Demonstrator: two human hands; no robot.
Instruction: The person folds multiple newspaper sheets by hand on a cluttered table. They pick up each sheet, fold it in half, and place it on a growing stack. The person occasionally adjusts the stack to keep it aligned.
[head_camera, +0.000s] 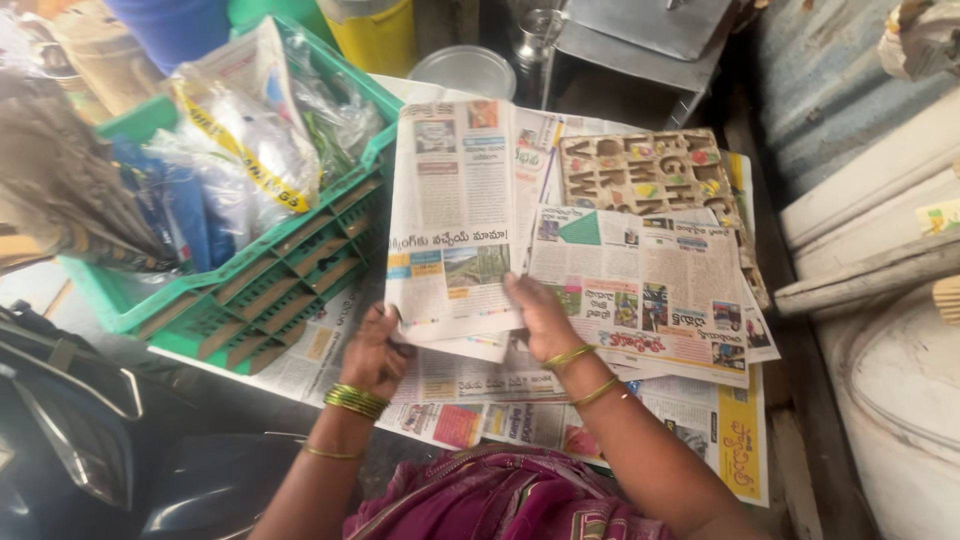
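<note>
holding one folded newspaper section (455, 215) by its lower edge, two hands at work — left hand (375, 352) grips the bottom left corner, fingers curled around the edge, thumb side on top; right hand (537, 318) pins the bottom right corner, fingers pressed together and flat on the page. the section stands lengthwise away from the person, lying over a spread of other newspaper sheets (650, 290) — at least three more layers visible, fanned to the right and below. one wooden alphabet board (640, 172) with coloured letters sits at the far right of the pile, partly under a sheet. one green plastic crate (270, 285) just beside the papers on the left, filled with plastic bags (245, 150). one round steel lid (468, 70) beyond the papers, one yellow container (375, 30) behind it. bangles: a stack on the left wrist (356, 400), two on the right wrist (582, 372) — one more thin bangle up the left forearm.
</note>
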